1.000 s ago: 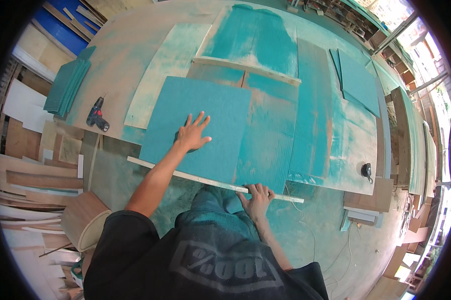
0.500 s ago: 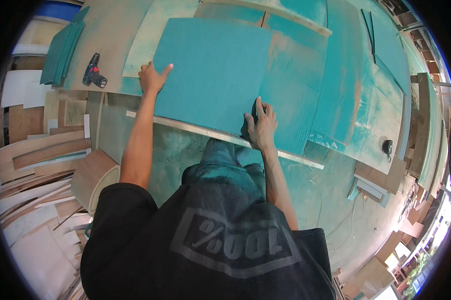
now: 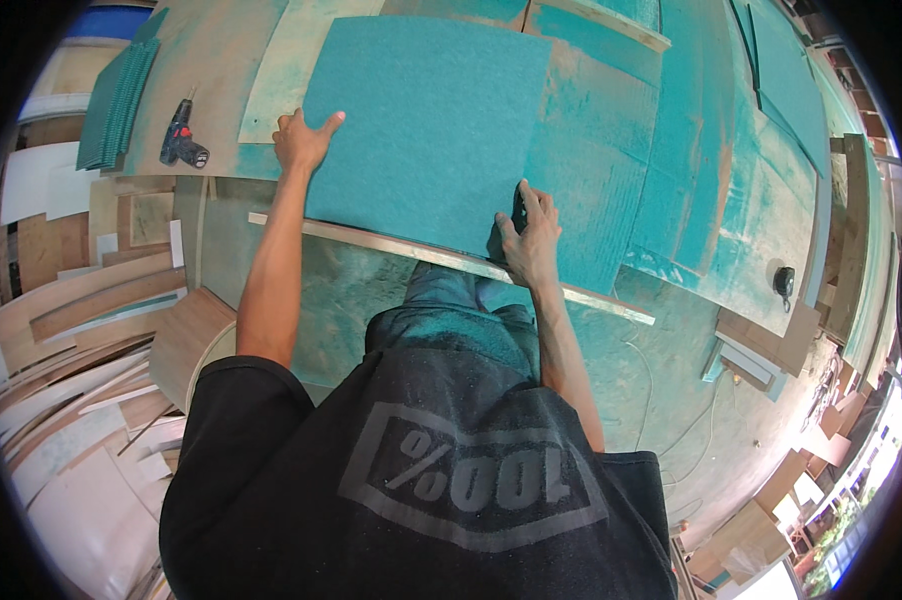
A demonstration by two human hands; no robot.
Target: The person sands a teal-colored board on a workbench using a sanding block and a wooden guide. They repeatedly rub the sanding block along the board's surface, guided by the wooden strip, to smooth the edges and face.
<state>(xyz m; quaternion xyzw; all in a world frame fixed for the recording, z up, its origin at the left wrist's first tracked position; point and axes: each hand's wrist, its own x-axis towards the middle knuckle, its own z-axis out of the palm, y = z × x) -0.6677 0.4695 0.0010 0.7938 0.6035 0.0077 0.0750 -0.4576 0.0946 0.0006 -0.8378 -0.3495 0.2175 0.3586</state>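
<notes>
A large flat teal panel lies on the teal-stained worktop in front of me. My left hand grips its left edge, thumb stretched over the top face and fingers bent at the outer side. At the near right corner, my right hand holds the right edge between thumb and fingers. Dark shade fills the gap between that thumb and forefinger; whether it is shadow or a small black object, I cannot tell. Along the panel's near side runs a thin wooden strip.
A cordless drill lies left of the panel, beside a stack of teal sheets. A black tape measure sits near the worktop's right edge. Wood offcuts crowd the left side, and a cable trails over the floor.
The whole view has shifted slightly, so the worktop appears a little higher. Both hands keep their places at the panel's edges, and the panel shows no clear movement on the worktop.
</notes>
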